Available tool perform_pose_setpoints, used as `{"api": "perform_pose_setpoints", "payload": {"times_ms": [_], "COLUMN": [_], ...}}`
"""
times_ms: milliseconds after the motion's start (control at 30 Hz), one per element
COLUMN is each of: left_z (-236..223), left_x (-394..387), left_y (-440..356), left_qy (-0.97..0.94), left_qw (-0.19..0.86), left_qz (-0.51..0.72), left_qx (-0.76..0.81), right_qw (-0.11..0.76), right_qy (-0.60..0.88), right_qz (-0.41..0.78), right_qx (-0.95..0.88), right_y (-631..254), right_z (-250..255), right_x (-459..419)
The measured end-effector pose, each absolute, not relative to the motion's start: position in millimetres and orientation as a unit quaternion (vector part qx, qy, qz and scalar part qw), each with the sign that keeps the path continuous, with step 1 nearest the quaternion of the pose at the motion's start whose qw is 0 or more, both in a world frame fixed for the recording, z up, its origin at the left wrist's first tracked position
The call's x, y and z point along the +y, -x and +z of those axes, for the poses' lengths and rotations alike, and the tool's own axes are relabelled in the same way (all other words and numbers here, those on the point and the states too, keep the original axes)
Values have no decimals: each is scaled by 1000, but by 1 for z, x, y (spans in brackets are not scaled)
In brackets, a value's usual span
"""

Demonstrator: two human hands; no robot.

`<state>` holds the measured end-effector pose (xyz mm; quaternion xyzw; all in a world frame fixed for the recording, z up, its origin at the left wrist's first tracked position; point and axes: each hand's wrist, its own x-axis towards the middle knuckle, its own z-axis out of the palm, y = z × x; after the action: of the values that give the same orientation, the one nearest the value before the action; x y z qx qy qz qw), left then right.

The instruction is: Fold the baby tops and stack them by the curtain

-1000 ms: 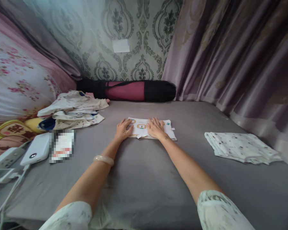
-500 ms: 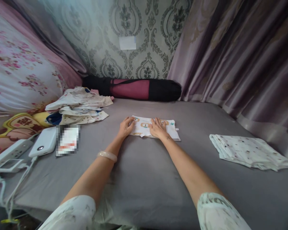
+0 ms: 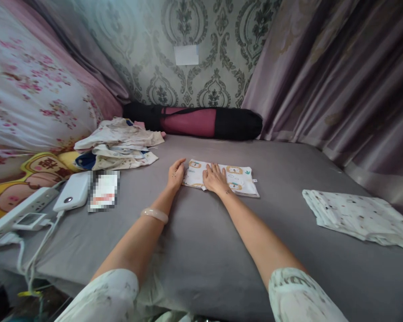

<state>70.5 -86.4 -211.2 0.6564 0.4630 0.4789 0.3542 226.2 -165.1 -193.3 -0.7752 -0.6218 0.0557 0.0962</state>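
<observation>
A small white garment (image 3: 240,179) with orange and green prints lies folded into a flat rectangle on the bed sheet. My right hand (image 3: 216,178) rests palm down on it, left of its middle, fingers spread and holding nothing. At the garment's left end, my left hand (image 3: 176,175) stands on its side with the fingers pointing away from me. It sits against or just beside the cloth edge and grips nothing I can see; its far fingers are partly hidden. A small tag shows at the garment's right edge.
Rumpled clothes (image 3: 121,141) are heaped at the back left. A folded dotted white cloth (image 3: 359,217) lies to the right. Nearer left are a power bank (image 3: 73,191), a power strip (image 3: 23,210) with cables, and a blurred packet (image 3: 104,190). A long black-and-maroon bag (image 3: 191,121) lines the wall.
My left hand has slid off the garment's top to its left edge and turned on its side. My right hand has shifted slightly left across the cloth. The view has turned a little.
</observation>
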Motion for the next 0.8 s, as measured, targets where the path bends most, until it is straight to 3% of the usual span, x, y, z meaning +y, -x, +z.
{"api": "perform_pose_setpoints", "payload": {"times_ms": [367, 800], "left_z": [-212, -216], "left_x": [-83, -80], "left_y": [-70, -72], "left_qy": [-646, -631], "left_qw": [349, 360], "left_qz": [504, 516], "left_qx": [455, 454], "right_qw": [121, 93], "right_qy": [750, 757], "right_qz": [62, 73], "right_qx": [-647, -642], "right_y": [-201, -195], "right_z": [-184, -189], "right_x": [-145, -140]}}
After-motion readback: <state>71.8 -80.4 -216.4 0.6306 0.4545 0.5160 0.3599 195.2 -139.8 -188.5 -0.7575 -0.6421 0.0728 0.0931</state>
